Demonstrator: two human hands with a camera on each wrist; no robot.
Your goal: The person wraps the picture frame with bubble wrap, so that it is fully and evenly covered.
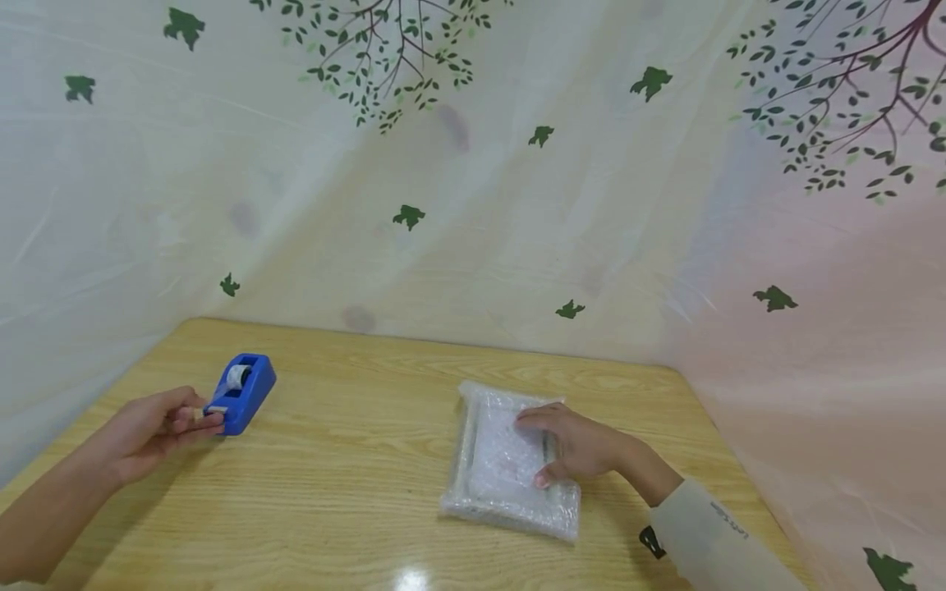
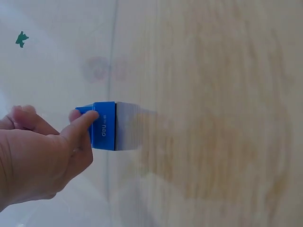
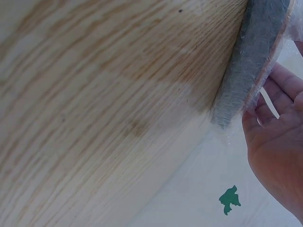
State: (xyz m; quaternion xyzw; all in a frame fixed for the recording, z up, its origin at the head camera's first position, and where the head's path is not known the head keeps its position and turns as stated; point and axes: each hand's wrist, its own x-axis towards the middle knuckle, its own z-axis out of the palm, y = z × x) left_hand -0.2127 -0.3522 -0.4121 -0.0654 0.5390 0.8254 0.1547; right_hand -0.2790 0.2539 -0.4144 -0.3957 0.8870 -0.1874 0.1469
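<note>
A blue tape dispenser [image 1: 254, 398] with a roll of clear tape [image 1: 238, 377] stands at the left of the table. My left hand [image 1: 151, 431] grips its front end near the cutter, and one finger lies on the blue front face [image 2: 105, 127] in the left wrist view. No free tape end can be made out. Right of centre lies a flat rectangular package in bubble wrap [image 1: 502, 509]. My right hand [image 1: 587, 443] rests on its top right part, fingers and thumb spread apart. The right wrist view shows the package's grey side [image 3: 251, 56] beside the palm.
The wooden table [image 1: 332, 492] has its back edge against a pale curtain [image 1: 480, 271] printed with leaves and branches. More curtain hangs at the left and right. A small black item [image 1: 651, 542] shows by the right sleeve [image 1: 709, 533].
</note>
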